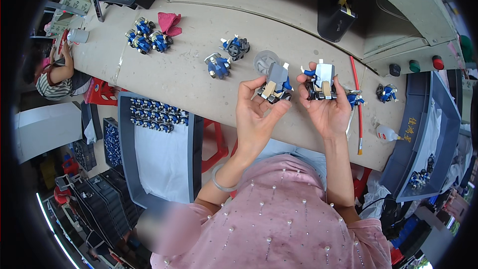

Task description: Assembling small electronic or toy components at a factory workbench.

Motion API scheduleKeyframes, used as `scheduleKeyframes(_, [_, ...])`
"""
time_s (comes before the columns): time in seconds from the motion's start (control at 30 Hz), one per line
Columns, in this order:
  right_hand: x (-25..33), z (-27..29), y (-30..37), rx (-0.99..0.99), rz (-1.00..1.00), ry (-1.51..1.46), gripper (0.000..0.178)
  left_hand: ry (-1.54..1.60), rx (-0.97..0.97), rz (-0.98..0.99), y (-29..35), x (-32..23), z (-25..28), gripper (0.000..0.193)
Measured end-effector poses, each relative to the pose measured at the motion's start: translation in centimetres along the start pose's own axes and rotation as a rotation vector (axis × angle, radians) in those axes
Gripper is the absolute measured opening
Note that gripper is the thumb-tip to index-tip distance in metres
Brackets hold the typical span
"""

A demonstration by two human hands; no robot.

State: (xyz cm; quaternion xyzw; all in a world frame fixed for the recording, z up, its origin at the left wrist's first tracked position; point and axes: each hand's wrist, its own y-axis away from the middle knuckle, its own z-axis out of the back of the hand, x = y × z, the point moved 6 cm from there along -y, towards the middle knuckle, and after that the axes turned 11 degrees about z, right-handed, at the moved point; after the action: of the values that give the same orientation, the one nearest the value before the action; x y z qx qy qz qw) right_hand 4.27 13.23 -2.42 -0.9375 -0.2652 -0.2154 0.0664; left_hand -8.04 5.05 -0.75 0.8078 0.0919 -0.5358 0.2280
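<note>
My left hand (255,119) holds a toy figure in a wheeled chair (277,77) between thumb and fingers, its grey back facing me. A matching toy figure (325,73) is gripped by my right hand (329,117), close beside the first. Both have blue sleeves, a beige piece at the bottom and dark wheels. Behind my left hand sits a round clear dish (261,60) with pale contents. Two more blue figures stand left of it, one grey-backed (217,66) and one with its wheel showing (237,47). Another figure (355,98) lies just right of my right hand, partly hidden.
A red-handled brush (356,72), a white glue bottle (387,133) and another figure (387,92) lie on the right. Grouped figures (141,44) and pink cloth (170,23) lie far left. Below them stands a grey tray (195,162) with figure rows. Another person (56,78) sits at left.
</note>
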Motion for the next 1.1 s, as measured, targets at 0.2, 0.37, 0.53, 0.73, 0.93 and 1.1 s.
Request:
scheduleKeyframes(0.2, [0.19,-0.34,0.11,-0.02,0.008,0.018,0.051,0.002,0.01,-0.016,0.11,0.01,-0.24,0.055])
scheduleKeyframes(0.37, [0.31,-0.01,0.2,0.029,0.011,0.047,0.054,0.038,0.028,0.026,-0.07,0.29,-0.28,0.054])
scheduleKeyframes(0.53, [0.37,-0.13,0.33,0.018,0.01,0.037,0.054,0.072,0.044,0.038,-0.04,0.25,-0.43,0.054])
scheduleKeyframes(0.73, [0.59,0.09,0.35,0.032,0.025,0.044,0.054,0.07,0.056,0.018,0.08,0.15,-0.73,0.054])
scheduleKeyframes(0.93, [0.59,-0.16,0.48,0.015,0.028,0.067,0.054,0.059,0.054,0.035,0.16,0.19,-0.71,0.054])
scheduleKeyframes(1.1, [0.69,-0.23,0.4,0.033,0.032,0.069,0.054,0.024,0.046,0.017,0.26,0.06,-0.73,0.056])
